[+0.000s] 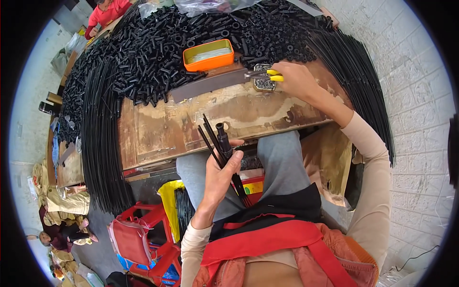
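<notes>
My left hand (219, 178) is closed round a few thin black rods (209, 136) and a thicker black tubular fitting (223, 137), held upright before the table's near edge. The rods' lower ends reach down towards my lap. My right hand (297, 80) grips pliers (276, 75) with yellow handles. Their metal jaws lie over a small clear container (264, 87) of tiny metal pieces; whether they pinch a piece is too small to tell. Beside the container lies a flat grey strip (210, 85).
Black tubular parts (153, 52) are heaped across the back of the wooden table (167, 129). An orange tin (209, 65) holds thin pale pieces. Long black rods hang in bundles at left (98, 143) and right (354, 71). A red stool (134, 239) stands below left; another person (106, 16) sits far left.
</notes>
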`<action>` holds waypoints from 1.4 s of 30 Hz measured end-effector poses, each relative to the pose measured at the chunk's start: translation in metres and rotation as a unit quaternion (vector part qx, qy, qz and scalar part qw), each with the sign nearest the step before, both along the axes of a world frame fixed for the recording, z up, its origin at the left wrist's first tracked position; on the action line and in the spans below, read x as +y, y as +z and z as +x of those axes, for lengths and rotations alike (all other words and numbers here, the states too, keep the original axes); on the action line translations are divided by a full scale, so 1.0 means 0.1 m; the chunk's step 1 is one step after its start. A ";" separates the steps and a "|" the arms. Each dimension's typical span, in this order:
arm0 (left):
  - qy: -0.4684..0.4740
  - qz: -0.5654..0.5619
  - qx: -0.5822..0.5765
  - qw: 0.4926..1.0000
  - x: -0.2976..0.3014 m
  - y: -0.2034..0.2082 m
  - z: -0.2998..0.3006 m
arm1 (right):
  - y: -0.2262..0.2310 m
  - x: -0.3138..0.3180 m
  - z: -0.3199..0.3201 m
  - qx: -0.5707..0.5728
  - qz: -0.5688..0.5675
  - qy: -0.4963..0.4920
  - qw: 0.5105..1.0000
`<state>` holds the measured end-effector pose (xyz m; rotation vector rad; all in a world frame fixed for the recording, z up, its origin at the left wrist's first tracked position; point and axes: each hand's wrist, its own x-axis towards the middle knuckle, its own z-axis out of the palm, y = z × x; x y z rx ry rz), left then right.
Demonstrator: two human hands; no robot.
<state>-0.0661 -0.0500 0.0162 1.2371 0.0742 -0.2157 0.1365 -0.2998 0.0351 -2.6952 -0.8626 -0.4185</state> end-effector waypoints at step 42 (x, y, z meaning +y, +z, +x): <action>-0.029 -0.026 -0.166 0.985 0.02 0.13 -0.65 | 0.21 0.63 -2.15 0.489 0.524 0.118 0.687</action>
